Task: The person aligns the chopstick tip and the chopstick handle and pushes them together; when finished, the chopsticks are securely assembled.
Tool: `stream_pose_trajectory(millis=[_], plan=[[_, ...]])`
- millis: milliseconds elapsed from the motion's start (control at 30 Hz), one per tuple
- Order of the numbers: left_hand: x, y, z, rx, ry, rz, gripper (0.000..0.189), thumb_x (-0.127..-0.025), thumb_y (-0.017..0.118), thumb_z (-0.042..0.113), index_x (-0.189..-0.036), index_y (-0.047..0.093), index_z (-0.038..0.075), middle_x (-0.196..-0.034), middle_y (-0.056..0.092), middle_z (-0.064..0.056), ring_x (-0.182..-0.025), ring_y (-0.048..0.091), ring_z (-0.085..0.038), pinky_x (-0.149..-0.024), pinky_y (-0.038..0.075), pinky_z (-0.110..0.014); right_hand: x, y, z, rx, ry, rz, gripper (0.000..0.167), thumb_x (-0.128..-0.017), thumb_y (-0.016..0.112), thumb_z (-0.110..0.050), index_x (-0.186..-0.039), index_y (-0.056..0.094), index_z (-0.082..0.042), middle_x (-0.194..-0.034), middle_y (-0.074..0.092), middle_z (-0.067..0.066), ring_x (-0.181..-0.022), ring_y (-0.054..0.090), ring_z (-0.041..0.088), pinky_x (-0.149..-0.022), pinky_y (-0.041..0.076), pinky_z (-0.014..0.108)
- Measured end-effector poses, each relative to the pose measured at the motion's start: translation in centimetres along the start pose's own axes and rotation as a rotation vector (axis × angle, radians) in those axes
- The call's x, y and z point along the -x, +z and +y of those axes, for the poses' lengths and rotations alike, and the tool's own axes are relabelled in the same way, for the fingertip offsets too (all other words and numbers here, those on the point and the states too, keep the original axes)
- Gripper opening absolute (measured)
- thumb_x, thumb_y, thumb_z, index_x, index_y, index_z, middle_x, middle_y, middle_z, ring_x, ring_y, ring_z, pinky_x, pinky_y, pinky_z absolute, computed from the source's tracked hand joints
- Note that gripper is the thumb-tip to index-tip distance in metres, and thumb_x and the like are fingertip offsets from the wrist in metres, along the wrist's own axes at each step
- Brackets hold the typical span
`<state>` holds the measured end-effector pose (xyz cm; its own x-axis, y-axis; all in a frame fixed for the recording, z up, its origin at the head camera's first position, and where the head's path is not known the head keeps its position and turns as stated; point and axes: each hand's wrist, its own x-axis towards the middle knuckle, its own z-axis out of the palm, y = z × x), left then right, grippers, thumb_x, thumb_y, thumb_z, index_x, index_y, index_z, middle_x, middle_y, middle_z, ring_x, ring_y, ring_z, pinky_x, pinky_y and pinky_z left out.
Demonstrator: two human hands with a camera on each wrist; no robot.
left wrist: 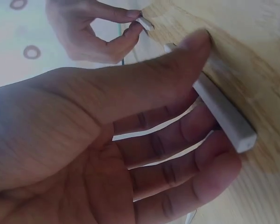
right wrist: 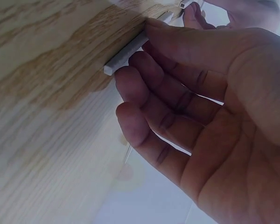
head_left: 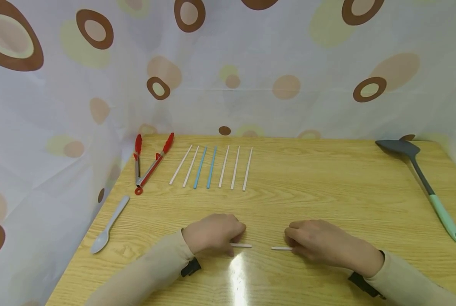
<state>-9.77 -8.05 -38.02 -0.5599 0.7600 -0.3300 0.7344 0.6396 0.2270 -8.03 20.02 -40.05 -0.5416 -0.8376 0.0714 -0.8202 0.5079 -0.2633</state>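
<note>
Low over the near part of the table, my left hand pinches a thin white stick between thumb and fingers. Its square end sticks out past the fingertips in the left wrist view. To the right, my right hand pinches a second white stick, square-sided in the right wrist view. Both sticks lie roughly in line, tips facing each other across a small gap. Much of each stick is hidden by the fingers. Farther back, white sticks and blue sticks lie side by side in a row.
Red-handled tongs lie spread at the back left, with a grey spoon nearer me. A dark spatula with a mint handle lies along the right side. Patterned white sheeting rises behind the wooden table.
</note>
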Motion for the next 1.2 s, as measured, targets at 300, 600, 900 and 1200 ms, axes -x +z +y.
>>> stream_pose_trajectory(millis=[300,600,900,1200], plan=[[0.2,0.0,-0.3,-0.006,-0.001,0.049,0.028,-0.079,0.084,0.014,-0.075,0.057,0.015,-0.072,0.050,0.011,-0.068,0.048,-0.005,-0.061,0.041,-0.021,0.0,0.0,-0.1,-0.005,0.028,-0.024,0.030,-0.082,0.081,-0.010,-0.079,0.053,-0.021,-0.074,0.043,-0.016,-0.062,0.039,0.000,-0.053,0.040,0.022],[-0.1,0.0,-0.2,-0.007,-0.022,0.029,0.026,-0.081,0.083,0.014,-0.075,0.058,0.016,-0.073,0.052,0.011,-0.068,0.050,-0.004,-0.061,0.043,-0.021,0.1,0.3,-0.1,0.040,-0.017,0.024,0.029,-0.082,0.081,-0.009,-0.079,0.054,-0.019,-0.073,0.045,-0.015,-0.060,0.038,-0.001,-0.052,0.039,0.020],[-0.2,0.1,-0.1,-0.004,-0.006,0.031,0.023,-0.083,0.082,0.012,-0.076,0.059,0.015,-0.073,0.054,0.011,-0.069,0.051,-0.004,-0.062,0.043,-0.019,0.2,1.0,0.2,0.108,-0.092,0.124,0.031,-0.080,0.079,-0.005,-0.079,0.051,-0.018,-0.071,0.041,-0.013,-0.058,0.036,-0.001,-0.047,0.035,0.017],[-0.5,0.2,-0.5,-0.036,0.074,0.156,0.016,-0.096,0.067,0.013,-0.087,0.054,0.013,-0.079,0.048,0.006,-0.070,0.048,-0.008,-0.062,0.044,-0.020,0.5,0.3,0.0,0.054,0.000,0.125,0.019,-0.084,0.069,-0.004,-0.084,0.053,-0.015,-0.060,0.038,-0.015,-0.050,0.030,-0.003,-0.043,0.032,0.016]])
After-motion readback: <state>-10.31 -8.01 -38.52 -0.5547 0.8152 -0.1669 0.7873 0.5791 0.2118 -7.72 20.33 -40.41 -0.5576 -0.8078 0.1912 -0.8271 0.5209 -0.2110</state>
